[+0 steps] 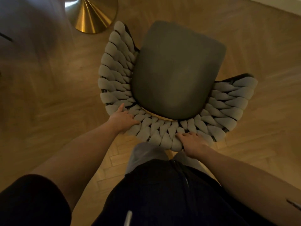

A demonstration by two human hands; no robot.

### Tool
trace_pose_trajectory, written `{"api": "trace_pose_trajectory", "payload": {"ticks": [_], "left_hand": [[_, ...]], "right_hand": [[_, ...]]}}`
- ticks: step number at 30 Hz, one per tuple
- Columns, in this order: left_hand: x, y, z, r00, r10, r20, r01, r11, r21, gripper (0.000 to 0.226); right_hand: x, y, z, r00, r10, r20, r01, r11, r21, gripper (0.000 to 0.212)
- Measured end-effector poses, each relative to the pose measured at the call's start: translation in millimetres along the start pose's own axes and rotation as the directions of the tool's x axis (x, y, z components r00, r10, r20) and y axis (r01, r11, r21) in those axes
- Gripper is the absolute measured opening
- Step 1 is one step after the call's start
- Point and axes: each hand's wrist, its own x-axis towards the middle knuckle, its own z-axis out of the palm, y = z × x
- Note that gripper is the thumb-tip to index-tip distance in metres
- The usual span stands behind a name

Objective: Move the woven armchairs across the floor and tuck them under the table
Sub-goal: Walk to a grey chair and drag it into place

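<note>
A woven armchair (114, 75) with pale braided cords round its curved back and arms and a dark grey seat cushion (177, 70) stands on the wooden floor right in front of me, seen from above. My left hand (123, 119) grips the top of the backrest at its left rear, fingers curled over the cords. My right hand (193, 143) grips the backrest rim at the rear right. A blurred glass table top (27, 25) shows at the upper left, with its brass cone base (92, 15) beyond the chair's left arm.
Herringbone wood floor (260, 49) spreads around the chair. A pale skirting edge (290, 5) runs along the top right corner. My dark-clothed body and a grey-socked foot (145, 154) are just behind the chair.
</note>
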Motion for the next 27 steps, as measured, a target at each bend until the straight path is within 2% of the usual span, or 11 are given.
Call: {"api": "trace_pose_trajectory", "payload": {"ticks": [6, 12, 16, 21, 27], "left_hand": [[3.3, -1.7, 0.3, 0.999, -0.004, 0.042, 0.004, 1.0, 0.007, 0.071], [7.9, 12.6, -0.2, 1.0, -0.018, 0.024, 0.018, 1.0, 0.013, 0.071], [9.2, 41.9, -16.9, 0.999, -0.039, 0.004, 0.04, 0.997, -0.068, 0.068], [12.8, 89.5, -38.3, 0.995, -0.103, 0.006, 0.103, 0.979, -0.177, 0.059], [23.8, 161.4, -52.9, 0.98, -0.193, 0.048, 0.197, 0.916, -0.349, 0.064]], "right_hand": [[4.2, -4.3, -3.0, 1.0, -0.007, 0.031, 0.007, 1.0, -0.009, 0.086], [0.2, 12.9, -5.0, 1.0, 0.008, 0.01, -0.008, 1.0, 0.004, 0.08], [-9.1, 48.4, -13.1, 1.0, 0.017, -0.018, -0.018, 0.999, -0.048, 0.065], [-14.1, 100.9, -20.5, 1.0, -0.017, -0.026, 0.012, 0.984, -0.175, 0.07], [-17.6, 166.6, -33.2, 0.992, -0.122, -0.029, 0.106, 0.938, -0.329, 0.066]]}}
